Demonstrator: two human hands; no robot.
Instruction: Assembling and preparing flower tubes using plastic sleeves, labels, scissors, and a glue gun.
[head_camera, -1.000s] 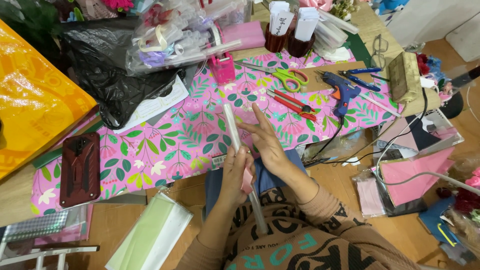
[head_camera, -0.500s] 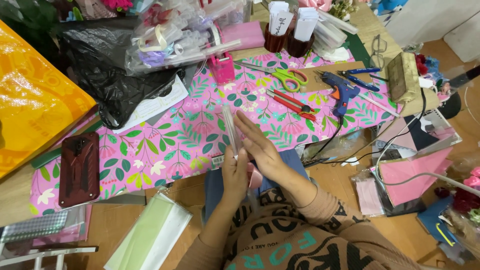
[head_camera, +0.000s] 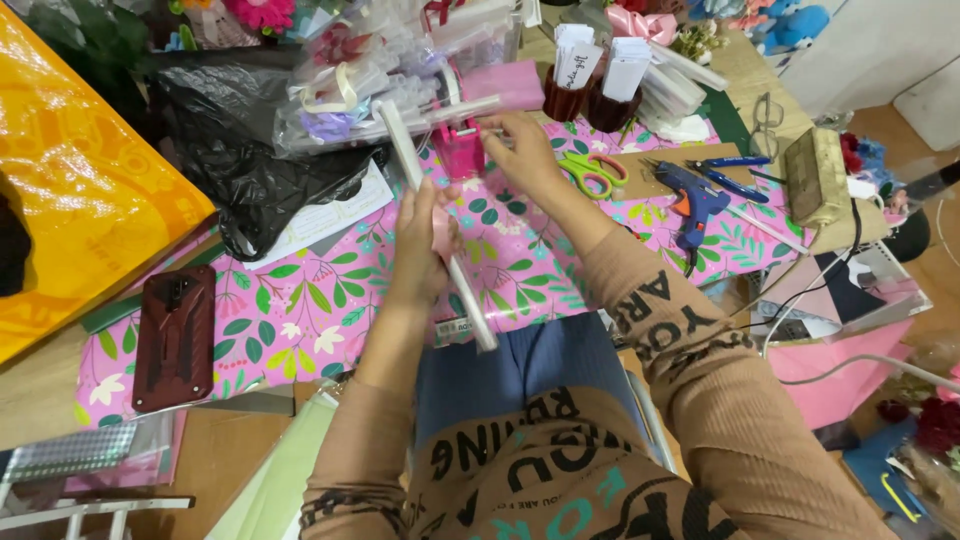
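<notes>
Head view: your left hand (head_camera: 425, 240) is gripping a long white stick (head_camera: 432, 215), while your right hand (head_camera: 525, 150) is pinching tape at the pink tape dispenser (head_camera: 458, 150).

White label cards (head_camera: 600, 65) in brown cups (head_camera: 585, 100) (table's far edge).

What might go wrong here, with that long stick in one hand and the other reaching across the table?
The white stick held in the left hand points toward the clear plastic bags and might snag them. The right hand, reaching at the pink tape dispenser, might knock the dark cups of paper slips close behind.
</notes>
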